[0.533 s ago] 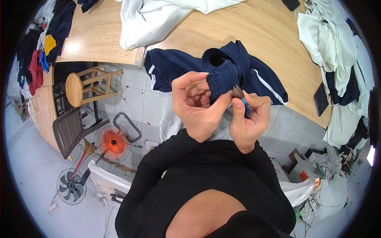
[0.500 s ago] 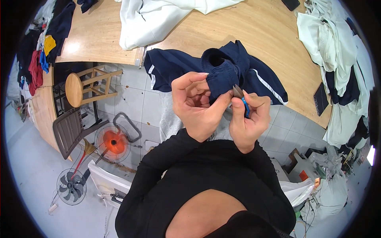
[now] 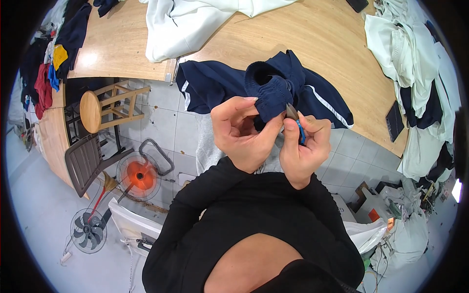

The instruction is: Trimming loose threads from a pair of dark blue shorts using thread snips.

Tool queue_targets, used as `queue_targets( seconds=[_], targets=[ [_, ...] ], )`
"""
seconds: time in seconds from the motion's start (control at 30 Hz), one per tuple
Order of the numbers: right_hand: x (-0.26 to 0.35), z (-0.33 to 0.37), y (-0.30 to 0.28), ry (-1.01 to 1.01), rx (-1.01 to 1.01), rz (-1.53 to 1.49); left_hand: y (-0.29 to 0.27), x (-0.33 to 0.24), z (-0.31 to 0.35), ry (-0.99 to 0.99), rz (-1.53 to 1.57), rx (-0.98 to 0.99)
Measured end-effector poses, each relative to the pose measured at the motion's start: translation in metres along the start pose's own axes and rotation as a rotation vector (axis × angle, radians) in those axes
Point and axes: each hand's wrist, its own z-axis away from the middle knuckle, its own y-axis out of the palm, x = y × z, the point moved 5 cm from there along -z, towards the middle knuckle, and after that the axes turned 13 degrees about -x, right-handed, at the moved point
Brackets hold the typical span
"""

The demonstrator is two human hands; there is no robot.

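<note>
Navy shorts (image 3: 215,80) with white side stripes lie over the table's near edge, their gathered elastic waistband raised toward me. My left hand (image 3: 246,132) is closed, pinching the waistband edge between thumb and fingers. In my right hand (image 3: 307,146) is a small pair of thread snips (image 3: 298,126) with blue handles. The snips' metal blades point up and left, close beside the waistband and my left thumb tip. Whether a thread lies between the blades is too small to tell.
White garments (image 3: 188,29) lie on the wooden table (image 3: 293,31), with more white clothing (image 3: 395,53) heaped at its right. A dark phone (image 3: 394,122) rests near the right edge. At left stand a wooden stool (image 3: 91,111), a brown chair (image 3: 83,163) and an orange-centred fan (image 3: 140,176).
Both hands have shifted very slightly. The waistband is tilted a little differently, and the snips sit marginally left of before. Both grips are the same.
</note>
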Motion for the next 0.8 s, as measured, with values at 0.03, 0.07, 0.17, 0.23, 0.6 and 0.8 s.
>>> queue_targets(
  seconds=[0.03,0.07,0.17,0.23,0.6,0.8],
  targets=[
    [-0.0005,0.0002,-0.0004,0.000,0.000,0.000,0.0002,0.0009,-0.0003,-0.006,0.009,0.000],
    [-0.0012,0.0002,-0.0007,0.004,0.010,0.005,0.0002,0.0010,-0.0004,-0.006,0.008,-0.001],
    [-0.0048,0.0017,-0.0033,0.037,-0.011,-0.033,0.0012,0.0005,-0.0012,-0.017,0.027,0.006],
    [-0.0060,0.0013,-0.0063,0.067,-0.042,-0.076,0.0006,0.0019,-0.0015,-0.044,0.018,-0.006],
    [-0.0053,0.0002,-0.0016,0.008,0.074,-0.067,-0.0024,0.0015,-0.0015,-0.015,-0.011,0.031],
    [-0.0024,-0.0016,-0.0008,-0.005,0.084,-0.049,-0.0032,0.0021,-0.0006,0.011,-0.006,0.036]
  ],
)
